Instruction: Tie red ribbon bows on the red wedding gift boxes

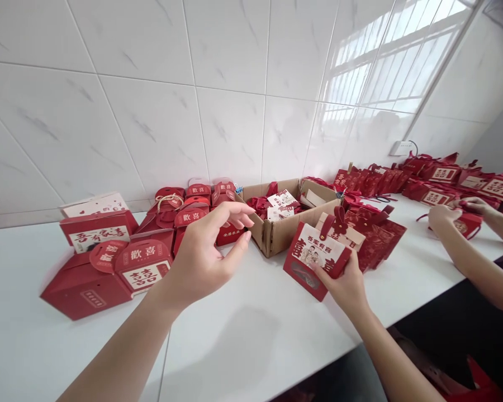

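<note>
In the head view, my right hand [347, 285] grips the side of a red and white gift box [314, 258], which has a strap at its top and an oval window low on its front. More red gift bags [379, 237] stand right behind it. My left hand [207, 254] is raised over the white table with its thumb and fingers apart and nothing between them. Beyond that hand sits an open cardboard box [272, 231] with red ribbons and printed cards [281, 202] inside.
Red gift boxes [145, 251] are grouped on the left, against the tiled wall [230, 134]. Along the back right are several more red boxes [440, 174]. A co-worker's hands [444, 218] hold a red box [467, 224] at the right. The white table [235, 340] runs along the wall.
</note>
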Available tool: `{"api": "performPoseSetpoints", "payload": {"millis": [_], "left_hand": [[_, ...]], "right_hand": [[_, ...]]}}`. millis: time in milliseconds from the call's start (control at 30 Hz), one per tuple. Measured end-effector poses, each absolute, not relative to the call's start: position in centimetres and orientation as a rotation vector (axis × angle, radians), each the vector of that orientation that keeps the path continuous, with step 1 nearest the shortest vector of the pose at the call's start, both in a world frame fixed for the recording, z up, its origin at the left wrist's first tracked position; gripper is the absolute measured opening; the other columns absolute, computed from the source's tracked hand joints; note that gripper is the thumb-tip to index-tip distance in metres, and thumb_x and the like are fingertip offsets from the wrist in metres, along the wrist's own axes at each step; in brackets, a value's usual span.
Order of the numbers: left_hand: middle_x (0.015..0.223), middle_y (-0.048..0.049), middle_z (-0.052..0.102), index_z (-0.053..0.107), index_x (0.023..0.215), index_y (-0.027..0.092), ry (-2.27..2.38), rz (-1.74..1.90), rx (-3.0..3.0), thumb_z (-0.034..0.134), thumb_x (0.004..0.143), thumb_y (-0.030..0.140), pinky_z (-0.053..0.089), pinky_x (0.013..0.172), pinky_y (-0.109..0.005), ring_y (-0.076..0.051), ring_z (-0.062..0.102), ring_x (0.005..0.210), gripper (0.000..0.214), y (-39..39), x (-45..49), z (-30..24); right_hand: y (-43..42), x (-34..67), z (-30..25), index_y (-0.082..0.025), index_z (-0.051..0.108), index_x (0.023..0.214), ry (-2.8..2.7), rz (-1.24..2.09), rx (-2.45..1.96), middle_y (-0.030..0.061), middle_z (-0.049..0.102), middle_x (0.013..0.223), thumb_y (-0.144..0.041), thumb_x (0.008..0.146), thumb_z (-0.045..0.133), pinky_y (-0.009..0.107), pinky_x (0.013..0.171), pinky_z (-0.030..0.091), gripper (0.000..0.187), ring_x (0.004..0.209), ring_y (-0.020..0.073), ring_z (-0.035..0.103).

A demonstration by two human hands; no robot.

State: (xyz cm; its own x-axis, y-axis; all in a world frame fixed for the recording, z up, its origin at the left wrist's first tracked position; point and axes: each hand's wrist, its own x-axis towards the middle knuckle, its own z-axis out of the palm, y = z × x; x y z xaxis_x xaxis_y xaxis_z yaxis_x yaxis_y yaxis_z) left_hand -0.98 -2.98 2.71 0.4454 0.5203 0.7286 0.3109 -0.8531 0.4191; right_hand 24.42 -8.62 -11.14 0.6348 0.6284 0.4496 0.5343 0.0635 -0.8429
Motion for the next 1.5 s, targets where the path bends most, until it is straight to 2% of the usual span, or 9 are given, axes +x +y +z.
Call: {"api": "performPoseSetpoints", "payload": {"millis": [100, 267, 400, 733, 867, 1000, 1133, 1333, 1500], "left_hand": [[0.091, -0.0010, 0.063, 0.054, 0.106, 0.022, 0.728, 1.333, 2.478, 0.056, 0.082, 0.012, 0.052, 0.076, -0.025, -0.014, 0.060, 0.086, 0.026, -2.9, -0.9, 2.6], [0.092, -0.0018, 0.063, 0.055, 0.105, 0.024, 0.774, 1.286, 2.452, 0.057, 0.081, 0.014, 0.047, 0.049, -0.017, -0.015, 0.060, 0.086, 0.026, -2.9, -0.9, 2.7], [0.092, -0.0011, 0.063, 0.057, 0.104, 0.024, 0.760, 1.300, 2.456, 0.058, 0.080, 0.013, 0.050, 0.053, -0.017, -0.015, 0.061, 0.086, 0.025, -2.8, -1.0, 2.7], [0.092, -0.0011, 0.064, 0.058, 0.099, 0.024, 0.769, 1.312, 2.454, 0.058, 0.080, 0.015, 0.041, 0.037, -0.016, -0.016, 0.061, 0.085, 0.022, -2.8, -0.8, 2.5], [0.092, -0.0010, 0.065, 0.058, 0.099, 0.024, 0.774, 1.318, 2.468, 0.057, 0.080, 0.014, 0.043, 0.040, -0.017, -0.016, 0.061, 0.086, 0.022, -2.5, -0.9, 2.6], [0.093, 0.0001, 0.066, 0.058, 0.097, 0.024, 0.763, 1.396, 2.479, 0.058, 0.079, 0.013, 0.054, 0.066, -0.024, -0.016, 0.062, 0.090, 0.020, -2.6, -1.3, 2.8], [0.098, 0.0007, 0.066, 0.058, 0.098, 0.024, 0.800, 1.344, 2.494, 0.057, 0.081, 0.016, 0.052, 0.083, -0.029, -0.016, 0.062, 0.093, 0.020, -3.2, -1.6, 3.4], [0.093, 0.0021, 0.066, 0.064, 0.093, 0.021, 1.388, 1.322, 2.265, 0.063, 0.074, 0.022, 0.048, 0.071, -0.028, -0.014, 0.059, 0.079, 0.018, 3.4, -7.8, 4.2], [0.076, 0.0051, 0.057, 0.063, 0.080, 0.016, 1.807, 1.507, 2.111, 0.062, 0.069, 0.019, 0.038, 0.080, -0.031, -0.014, 0.051, 0.088, 0.011, 10.1, -18.8, 4.6]], "right_hand": [[-8.7, 25.8, -11.6, -0.020, 0.044, 0.112, -0.919, 0.061, -1.703, 0.0133, 0.066, 0.100, -0.051, 0.058, 0.074, 0.043, 0.072, 0.053, 0.070, 0.085, 0.0301, 0.065], [-8.3, 28.5, -11.6, -0.018, 0.042, 0.116, -0.908, 0.011, -1.751, 0.0141, 0.066, 0.100, -0.053, 0.059, 0.072, 0.042, 0.072, 0.052, 0.074, 0.084, 0.0298, 0.064], [-8.1, 30.5, -11.6, -0.017, 0.042, 0.118, -0.880, -0.035, -1.783, 0.0151, 0.065, 0.103, -0.055, 0.057, 0.071, 0.042, 0.074, 0.051, 0.078, 0.086, 0.0298, 0.063], [-7.8, 36.6, -11.9, -0.016, 0.042, 0.119, -0.778, -0.125, -1.891, 0.0169, 0.063, 0.107, -0.055, 0.052, 0.073, 0.044, 0.077, 0.048, 0.084, 0.092, 0.0326, 0.061], [-7.4, 39.2, -12.1, -0.015, 0.042, 0.119, -0.753, -0.151, -1.903, 0.0190, 0.062, 0.110, -0.054, 0.052, 0.074, 0.044, 0.078, 0.048, 0.084, 0.094, 0.0337, 0.060], [-6.9, 40.6, -12.1, -0.015, 0.042, 0.122, -0.683, -0.149, -1.912, 0.0184, 0.061, 0.113, -0.049, 0.050, 0.077, 0.047, 0.084, 0.047, 0.087, 0.100, 0.0359, 0.059], [-7.0, 40.2, -11.8, -0.015, 0.041, 0.128, -0.633, -0.125, -1.952, 0.0206, 0.059, 0.118, -0.048, 0.055, 0.077, 0.044, 0.088, 0.045, 0.087, 0.107, 0.0373, 0.058], [-7.4, 39.5, -11.8, -0.019, 0.040, 0.133, -0.620, -0.100, -1.951, 0.0231, 0.056, 0.125, -0.054, 0.058, 0.075, 0.042, 0.090, 0.045, 0.091, 0.117, 0.0372, 0.053], [-7.3, 39.4, -12.4, -0.019, 0.044, 0.132, -0.607, -0.099, -1.901, 0.0234, 0.055, 0.124, -0.056, 0.055, 0.076, 0.046, 0.092, 0.044, 0.091, 0.117, 0.0388, 0.053]]}}
